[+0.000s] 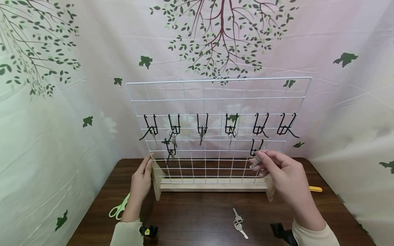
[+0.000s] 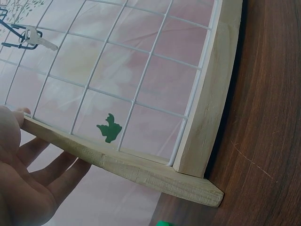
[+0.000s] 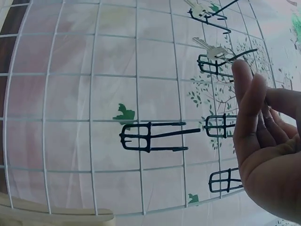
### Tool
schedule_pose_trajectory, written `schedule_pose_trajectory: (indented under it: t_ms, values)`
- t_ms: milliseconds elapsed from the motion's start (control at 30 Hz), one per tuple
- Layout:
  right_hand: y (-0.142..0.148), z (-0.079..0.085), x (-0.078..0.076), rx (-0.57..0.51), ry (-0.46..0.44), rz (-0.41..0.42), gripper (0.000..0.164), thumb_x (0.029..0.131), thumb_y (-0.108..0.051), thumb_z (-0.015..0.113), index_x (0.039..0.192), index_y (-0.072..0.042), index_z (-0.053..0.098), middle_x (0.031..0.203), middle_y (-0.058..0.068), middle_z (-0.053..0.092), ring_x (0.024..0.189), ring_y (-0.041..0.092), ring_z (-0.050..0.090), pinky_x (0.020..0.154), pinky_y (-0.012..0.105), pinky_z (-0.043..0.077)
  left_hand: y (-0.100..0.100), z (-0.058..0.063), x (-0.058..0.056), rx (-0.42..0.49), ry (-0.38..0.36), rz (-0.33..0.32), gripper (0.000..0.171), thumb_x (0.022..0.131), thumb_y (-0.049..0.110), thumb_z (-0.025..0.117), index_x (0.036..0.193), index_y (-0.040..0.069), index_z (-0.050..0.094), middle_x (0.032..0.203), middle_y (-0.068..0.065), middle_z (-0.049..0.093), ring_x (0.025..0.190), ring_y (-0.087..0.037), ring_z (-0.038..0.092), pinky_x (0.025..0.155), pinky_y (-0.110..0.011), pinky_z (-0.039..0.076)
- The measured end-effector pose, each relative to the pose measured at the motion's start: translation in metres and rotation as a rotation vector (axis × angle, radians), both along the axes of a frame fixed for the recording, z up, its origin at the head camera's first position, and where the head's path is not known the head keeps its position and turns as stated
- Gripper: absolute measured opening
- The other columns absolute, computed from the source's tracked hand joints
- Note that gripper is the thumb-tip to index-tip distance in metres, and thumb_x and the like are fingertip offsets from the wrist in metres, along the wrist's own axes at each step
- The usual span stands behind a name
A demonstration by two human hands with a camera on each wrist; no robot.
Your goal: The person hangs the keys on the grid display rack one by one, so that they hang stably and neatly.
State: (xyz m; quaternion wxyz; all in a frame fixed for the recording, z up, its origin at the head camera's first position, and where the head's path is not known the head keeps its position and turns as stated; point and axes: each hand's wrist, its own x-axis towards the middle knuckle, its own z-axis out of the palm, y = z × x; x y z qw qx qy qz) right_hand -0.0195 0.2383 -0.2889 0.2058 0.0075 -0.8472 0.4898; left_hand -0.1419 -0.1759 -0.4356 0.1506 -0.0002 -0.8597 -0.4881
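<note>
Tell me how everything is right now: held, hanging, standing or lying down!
Wire rack, standing
Left hand, gripping the rack's side
Right hand, pinching a small silver thing, probably a key
Lower right hook, bare
Upper hooks, some with hanging keys
Two keys, lying on the table
Green scissors, lying down, partly hidden
Yellow thing, lying down, partly hidden

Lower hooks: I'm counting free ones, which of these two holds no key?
The right hook, bare in the right wrist view; the left hook holds a key.
</note>
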Motion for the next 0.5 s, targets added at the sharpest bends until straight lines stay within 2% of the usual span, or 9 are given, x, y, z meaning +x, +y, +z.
schedule_pose_trajectory:
  t_ms: [233,367,500]
  values:
    - [0.0,0.007,-0.008,-0.07,0.017,0.006,0.032,0.11,-0.034,0.063,0.126,-0.009,0.073,0.092,-0.016,0.083,0.069,0.015,0.076,0.064,0.026,0.062,0.0,0.0,0.001,-0.004,-0.009,0.002,0.047,0.116,0.039,0.047,0.16,0.023,0.053,0.16,-0.016,0.055,0.147,-0.044,0.054,0.118,-0.069,0.043]
    - [0.001,0.01,-0.013,-0.134,0.058,0.02,0.031,0.11,-0.032,0.061,0.124,-0.006,0.073,0.096,-0.01,0.084,0.071,0.014,0.077,0.066,0.025,0.063,0.0,-0.001,0.0,-0.003,-0.001,0.001,0.047,0.116,0.04,0.047,0.159,0.024,0.053,0.16,-0.016,0.055,0.147,-0.044,0.054,0.118,-0.069,0.043]
    - [0.004,0.01,-0.018,-0.202,0.045,0.017,0.034,0.109,-0.032,0.063,0.126,-0.005,0.072,0.095,-0.008,0.084,0.071,0.014,0.076,0.066,0.023,0.062,0.0,-0.001,-0.001,-0.008,0.005,0.003,0.047,0.116,0.039,0.048,0.159,0.022,0.054,0.16,-0.016,0.055,0.147,-0.044,0.054,0.117,-0.069,0.044]
